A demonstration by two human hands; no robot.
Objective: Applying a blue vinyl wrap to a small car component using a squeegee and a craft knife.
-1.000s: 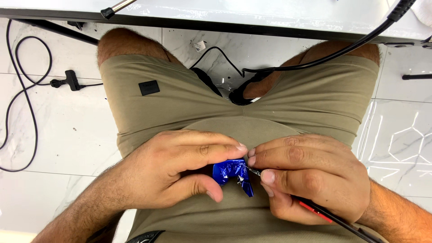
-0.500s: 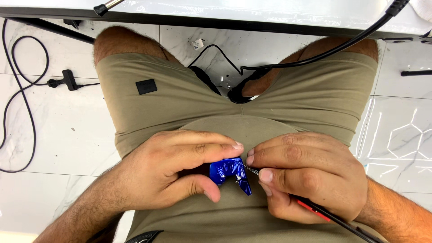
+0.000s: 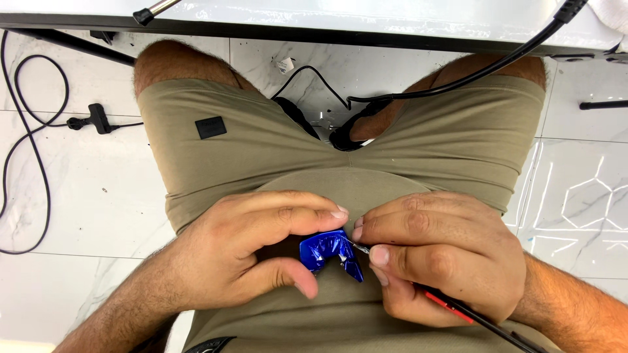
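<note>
Blue glossy plastic piece [image 3: 330,253], held over the lap, looks small, light, rigid and slick, pinched at its edges between left hand [image 3: 252,258] thumb and forefinger, while right hand [image 3: 438,258] fingers grip a thin red-and-black probe [image 3: 458,310] touching it.

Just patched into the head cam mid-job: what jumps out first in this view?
The shiny blue crumpled piece at the centre, pinched by the left hand over the person's lap. The right hand meets it from the right, pressing the thin metal tip of a red-and-black tool against it. Higher up, a thick black cable runs from the white table edge down between the knees.
</note>
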